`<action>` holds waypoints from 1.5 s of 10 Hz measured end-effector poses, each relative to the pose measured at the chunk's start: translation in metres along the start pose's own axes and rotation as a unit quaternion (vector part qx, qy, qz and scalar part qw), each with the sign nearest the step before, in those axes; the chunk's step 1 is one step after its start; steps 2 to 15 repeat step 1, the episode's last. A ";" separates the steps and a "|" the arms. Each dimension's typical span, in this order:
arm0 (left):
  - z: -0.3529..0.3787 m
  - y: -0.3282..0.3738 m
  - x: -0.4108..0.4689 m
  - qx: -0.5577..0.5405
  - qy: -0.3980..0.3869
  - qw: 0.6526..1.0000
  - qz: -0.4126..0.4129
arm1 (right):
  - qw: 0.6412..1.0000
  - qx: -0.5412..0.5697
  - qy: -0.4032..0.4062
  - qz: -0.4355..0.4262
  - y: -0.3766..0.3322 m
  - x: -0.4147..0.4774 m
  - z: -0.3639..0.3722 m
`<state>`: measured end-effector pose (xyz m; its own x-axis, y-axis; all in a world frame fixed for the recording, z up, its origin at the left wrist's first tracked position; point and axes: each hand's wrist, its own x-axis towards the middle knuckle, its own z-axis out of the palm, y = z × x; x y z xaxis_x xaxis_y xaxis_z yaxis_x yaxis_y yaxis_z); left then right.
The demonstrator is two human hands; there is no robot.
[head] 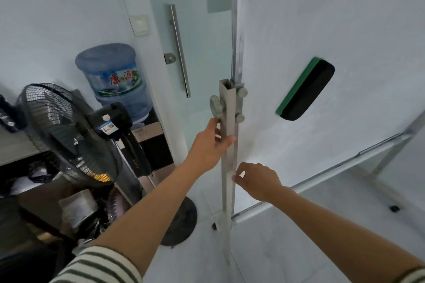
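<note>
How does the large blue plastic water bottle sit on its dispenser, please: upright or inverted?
Inverted: the blue plastic water bottle has its base up, narrow end on the dispenser.

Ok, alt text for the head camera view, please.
A person's left hand grips a stand's grey post just below a knob; the right hand pinches the post lower down. A green eraser sticks to the stand's whiteboard, and a black fan stands at left.

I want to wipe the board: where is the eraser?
In the head view, the eraser sits on the whiteboard, right of the stand post and above the right hand.
</note>
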<state>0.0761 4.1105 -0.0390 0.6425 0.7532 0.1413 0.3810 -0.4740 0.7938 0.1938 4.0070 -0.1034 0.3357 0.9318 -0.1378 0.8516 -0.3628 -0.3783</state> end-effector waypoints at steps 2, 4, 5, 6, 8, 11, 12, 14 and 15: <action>-0.017 -0.021 -0.019 -0.001 -0.003 1.000 -0.028 | 0.962 0.270 0.042 -0.006 0.002 -0.022 -0.042; -0.017 -0.021 -0.019 -0.001 -0.003 1.000 -0.028 | 0.962 0.270 0.042 -0.006 0.002 -0.022 -0.042; -0.017 -0.021 -0.019 -0.001 -0.003 1.000 -0.028 | 0.962 0.270 0.042 -0.006 0.002 -0.022 -0.042; -0.017 -0.021 -0.019 -0.001 -0.003 1.000 -0.028 | 0.962 0.270 0.042 -0.006 0.002 -0.022 -0.042; -0.017 -0.021 -0.019 -0.001 -0.003 1.000 -0.028 | 0.962 0.270 0.042 -0.006 0.002 -0.022 -0.042; -0.017 -0.021 -0.019 -0.001 -0.003 1.000 -0.028 | 0.962 0.270 0.042 -0.006 0.002 -0.022 -0.042; -0.017 -0.021 -0.019 -0.001 -0.003 1.000 -0.028 | 0.962 0.270 0.042 -0.006 0.002 -0.022 -0.042; -0.017 -0.021 -0.019 -0.001 -0.003 1.000 -0.028 | 0.962 0.270 0.042 -0.006 0.002 -0.022 -0.042; -0.017 -0.021 -0.019 -0.001 -0.003 1.000 -0.028 | 0.962 0.270 0.042 -0.006 0.002 -0.022 -0.042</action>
